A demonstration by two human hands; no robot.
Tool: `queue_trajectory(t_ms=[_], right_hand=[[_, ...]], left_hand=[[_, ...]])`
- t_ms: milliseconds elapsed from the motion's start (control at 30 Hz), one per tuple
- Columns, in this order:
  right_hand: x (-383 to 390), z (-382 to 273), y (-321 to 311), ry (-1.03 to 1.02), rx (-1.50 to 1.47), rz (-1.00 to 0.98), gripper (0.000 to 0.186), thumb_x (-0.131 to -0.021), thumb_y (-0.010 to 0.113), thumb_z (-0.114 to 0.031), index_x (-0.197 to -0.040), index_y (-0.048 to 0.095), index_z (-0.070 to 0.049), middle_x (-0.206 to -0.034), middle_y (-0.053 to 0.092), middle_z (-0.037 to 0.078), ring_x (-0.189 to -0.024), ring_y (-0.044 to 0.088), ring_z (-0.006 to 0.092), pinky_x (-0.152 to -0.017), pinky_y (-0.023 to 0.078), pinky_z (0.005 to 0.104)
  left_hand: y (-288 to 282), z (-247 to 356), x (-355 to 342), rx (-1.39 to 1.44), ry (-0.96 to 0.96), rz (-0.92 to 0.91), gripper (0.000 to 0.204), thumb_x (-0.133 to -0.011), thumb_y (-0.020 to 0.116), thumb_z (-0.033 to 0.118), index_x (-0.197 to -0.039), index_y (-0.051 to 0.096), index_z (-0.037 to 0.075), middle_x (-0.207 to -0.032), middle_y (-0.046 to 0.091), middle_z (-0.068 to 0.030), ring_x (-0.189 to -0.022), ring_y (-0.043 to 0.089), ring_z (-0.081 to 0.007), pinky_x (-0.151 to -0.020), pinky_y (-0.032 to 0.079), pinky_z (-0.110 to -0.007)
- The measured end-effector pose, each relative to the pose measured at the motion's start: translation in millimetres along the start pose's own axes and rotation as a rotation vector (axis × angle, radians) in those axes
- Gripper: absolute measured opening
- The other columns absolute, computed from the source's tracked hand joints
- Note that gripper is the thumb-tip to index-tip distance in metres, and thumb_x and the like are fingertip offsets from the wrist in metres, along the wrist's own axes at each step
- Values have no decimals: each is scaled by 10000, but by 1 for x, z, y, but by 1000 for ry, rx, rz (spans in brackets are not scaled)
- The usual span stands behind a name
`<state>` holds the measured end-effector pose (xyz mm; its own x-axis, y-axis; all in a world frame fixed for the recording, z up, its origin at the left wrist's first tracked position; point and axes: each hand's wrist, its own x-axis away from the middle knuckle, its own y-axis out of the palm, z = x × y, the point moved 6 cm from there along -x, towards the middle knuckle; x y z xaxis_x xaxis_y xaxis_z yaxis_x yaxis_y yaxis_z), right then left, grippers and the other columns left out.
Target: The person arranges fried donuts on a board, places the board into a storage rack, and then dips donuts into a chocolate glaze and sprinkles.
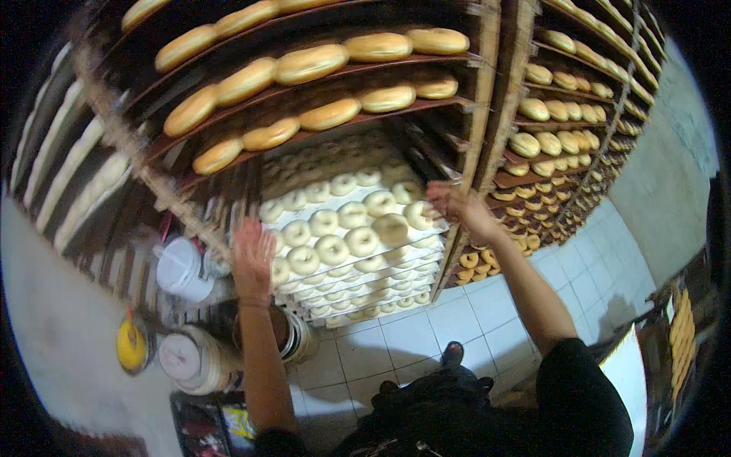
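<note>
White trays (304,215) of pale ring-shaped dough (332,250) are stacked in several levels in the lower middle of a wooden rack (480,122). At their left edge is my left hand (254,255), slightly blurred, with its fingers stretched upward. My right hand (458,207) is at the upper right edge of the trays, by the rack's upright, fingers extended. Whether either hand touches a tray is hard to tell. Above, dark shelves hold oblong golden buns (312,64).
More racks of baked buns (571,141) stand right, and pale dough strips (72,152) left. A white bucket (185,266), lidded containers (183,356) and a yellow object (131,341) are at lower left. My feet are on a tiled floor (411,331). A white board (624,381) is at lower right.
</note>
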<state>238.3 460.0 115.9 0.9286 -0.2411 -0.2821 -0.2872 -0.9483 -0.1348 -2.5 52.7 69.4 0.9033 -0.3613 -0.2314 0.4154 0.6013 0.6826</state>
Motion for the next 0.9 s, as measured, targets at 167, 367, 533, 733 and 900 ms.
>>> queue_trajectory(t_ms=[167,367,533,733,900], right_hand=[[339,381,-110,616,20,244,406,-918,592,-169,-1308,631,-63,-1117,722,120,-911,710,238,-774,575,362],[722,558,-163,1008,0,215,235,-973,561,-206,-1123,690,-79,-1102,698,101,-944,668,254,-811,539,472],[836,556,-205,974,-846,754,246,-985,548,-244,-1085,703,-82,-1133,693,112,-963,663,272,-837,531,506],[731,438,-423,777,-470,653,475,-1001,558,-471,-1263,640,-83,-1148,690,193,-1012,678,377,-875,551,570],[637,323,-630,829,-246,995,370,-995,561,-200,-1348,556,-88,-1184,690,132,-952,709,257,-782,558,415]], left_hand=[[-118,-288,204,-202,-816,-143,492,-1068,450,327,-1485,425,67,-1458,511,-159,-1254,553,-334,-1071,473,-493],[-238,-436,360,-1289,-1563,-395,449,-1048,492,360,-1351,540,33,-1300,618,-149,-1130,636,-278,-975,519,-444],[-134,-580,297,-1850,-905,-940,436,-1025,543,353,-1274,586,-2,-1206,660,-182,-1117,639,-272,-946,517,-395],[169,-764,232,-961,-783,-556,340,-959,673,251,-1187,638,1,-1068,712,-105,-986,672,-227,-884,546,-375],[355,-898,267,-900,-928,-929,280,-985,651,174,-1244,637,66,-1099,681,-30,-923,630,-124,-815,532,-311]])
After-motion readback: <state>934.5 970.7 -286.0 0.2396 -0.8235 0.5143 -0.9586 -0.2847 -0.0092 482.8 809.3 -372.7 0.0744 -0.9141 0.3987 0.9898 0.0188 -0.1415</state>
